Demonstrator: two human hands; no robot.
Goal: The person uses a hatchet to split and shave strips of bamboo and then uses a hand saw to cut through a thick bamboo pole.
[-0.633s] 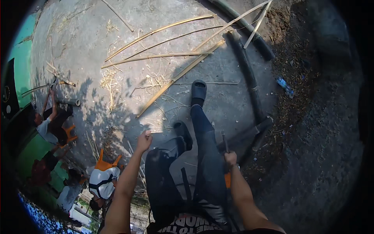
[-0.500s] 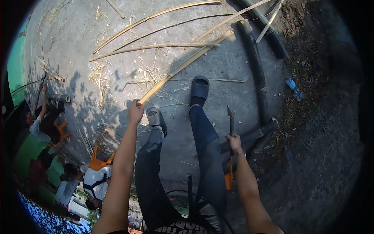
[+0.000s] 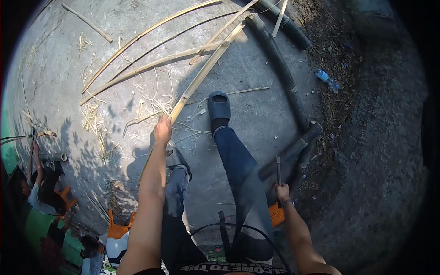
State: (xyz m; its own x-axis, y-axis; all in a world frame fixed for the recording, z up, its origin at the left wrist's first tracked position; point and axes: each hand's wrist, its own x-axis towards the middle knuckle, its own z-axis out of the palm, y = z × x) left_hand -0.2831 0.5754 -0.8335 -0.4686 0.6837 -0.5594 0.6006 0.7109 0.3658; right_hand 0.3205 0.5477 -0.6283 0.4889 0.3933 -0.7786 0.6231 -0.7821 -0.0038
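Note:
My left hand (image 3: 162,130) is closed around a long split bamboo strip (image 3: 198,81), which slants away from me to the far right across the ground. A thin pale length also shows beside my left forearm, partly hidden by it. At my right side, my right hand (image 3: 282,191) grips the dark handle of a small hatchet (image 3: 278,170), its head pointing up and seen nearly edge-on. The hatchet is well apart from the strip. My feet, in dark slide sandals (image 3: 219,106), stand on either side of the strip's near part.
More bamboo strips (image 3: 137,36) lie ahead on the concrete. Dark bamboo poles (image 3: 279,68) stretch along the right, near a plastic bottle (image 3: 327,80) and dirt. An orange plastic stool (image 3: 276,214) stands by my right hand. Other people (image 3: 39,195) sit at the left.
The view has shifted, and the ground things appear farther left. The strip stands steeper in the picture. My right hand has turned the hatchet, whose head now shows edge-on; both hands keep their grip.

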